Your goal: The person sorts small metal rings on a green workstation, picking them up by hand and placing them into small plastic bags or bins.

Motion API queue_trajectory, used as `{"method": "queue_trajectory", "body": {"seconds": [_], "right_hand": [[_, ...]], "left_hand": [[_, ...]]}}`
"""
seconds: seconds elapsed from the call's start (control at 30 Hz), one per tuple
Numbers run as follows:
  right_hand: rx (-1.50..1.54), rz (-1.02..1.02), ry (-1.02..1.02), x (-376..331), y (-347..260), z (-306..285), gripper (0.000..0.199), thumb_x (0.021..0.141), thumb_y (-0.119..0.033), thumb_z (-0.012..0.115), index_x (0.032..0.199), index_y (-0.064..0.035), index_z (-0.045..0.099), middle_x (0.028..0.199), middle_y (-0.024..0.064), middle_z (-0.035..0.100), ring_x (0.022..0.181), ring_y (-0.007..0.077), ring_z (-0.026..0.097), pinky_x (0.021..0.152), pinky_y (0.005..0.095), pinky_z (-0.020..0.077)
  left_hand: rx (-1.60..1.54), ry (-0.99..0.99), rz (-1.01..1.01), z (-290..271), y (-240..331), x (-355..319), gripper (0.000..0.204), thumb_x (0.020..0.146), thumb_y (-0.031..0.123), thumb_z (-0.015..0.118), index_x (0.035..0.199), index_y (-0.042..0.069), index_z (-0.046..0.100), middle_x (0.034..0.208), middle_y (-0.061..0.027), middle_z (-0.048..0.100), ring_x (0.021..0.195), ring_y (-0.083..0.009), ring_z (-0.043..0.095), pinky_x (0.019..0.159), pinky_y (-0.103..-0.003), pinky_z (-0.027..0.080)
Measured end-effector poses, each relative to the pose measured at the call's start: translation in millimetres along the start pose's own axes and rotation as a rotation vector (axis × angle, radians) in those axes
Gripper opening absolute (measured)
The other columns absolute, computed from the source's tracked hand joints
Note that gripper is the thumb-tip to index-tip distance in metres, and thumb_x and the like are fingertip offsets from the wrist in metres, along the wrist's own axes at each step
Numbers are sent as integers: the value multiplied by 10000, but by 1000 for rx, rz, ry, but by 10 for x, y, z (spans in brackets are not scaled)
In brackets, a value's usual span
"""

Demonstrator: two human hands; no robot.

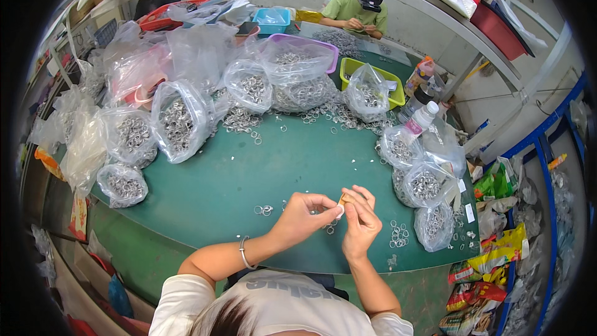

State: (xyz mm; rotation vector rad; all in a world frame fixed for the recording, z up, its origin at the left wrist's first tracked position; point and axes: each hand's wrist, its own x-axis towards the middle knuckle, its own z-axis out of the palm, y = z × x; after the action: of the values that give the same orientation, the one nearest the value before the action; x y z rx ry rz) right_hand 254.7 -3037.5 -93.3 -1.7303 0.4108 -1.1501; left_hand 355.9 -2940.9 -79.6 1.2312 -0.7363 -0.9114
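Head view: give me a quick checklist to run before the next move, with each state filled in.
1. Left hand has a pinch on the small pale piece: ok, held between thumb and fingers.
2. Right hand gripping the same piece: cannot tell; its fingers are close, but contact is unclear.
3. Table near the hands free of loose rings: not ok, several lie on it.
4. Nearest bag on the right open: ok, rings show at its mouth.
5. Co-worker clear of both hands: ok, across the table at the far side.
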Motion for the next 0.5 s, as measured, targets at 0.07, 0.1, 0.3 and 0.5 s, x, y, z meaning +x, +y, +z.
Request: {"method": "queue_trajectory", "body": {"seconds": [0.07,0.1,0.3,0.5], "right_hand": [[-99,-120,-54,0,57,-39,115,802,-49,635,888,-11,700,959,76,684,1057,271,529,967,401,323],[-148,-180,-80,6,77,-65,118,802,-59,633,888,-24,705,958,68,685,1061,276,527,982,411,297],[-426,-431,-217,104,80,-186,145,756,-164,672,888,-147,730,1036,7,666,1120,274,488,1033,458,171],[-594,-583,-246,160,91,-258,110,737,-184,681,828,-148,731,1007,-3,663,1123,284,488,1039,476,173]], "left_hand": [[-114,-15,-58,-21,10,-14,114,839,77,638,871,-25,676,817,-47,655,767,-83,578,701,-229,463],[-171,-23,-87,-26,15,-18,118,839,79,639,873,-27,676,818,-54,657,769,-87,583,707,-232,465],[-307,-71,-114,-56,-2,-53,192,851,167,641,879,-20,677,802,-56,654,727,-79,565,661,-220,441],[-513,-80,-248,-63,2,-96,193,875,165,610,941,-6,672,867,-56,650,773,-90,556,668,-228,431]]}}
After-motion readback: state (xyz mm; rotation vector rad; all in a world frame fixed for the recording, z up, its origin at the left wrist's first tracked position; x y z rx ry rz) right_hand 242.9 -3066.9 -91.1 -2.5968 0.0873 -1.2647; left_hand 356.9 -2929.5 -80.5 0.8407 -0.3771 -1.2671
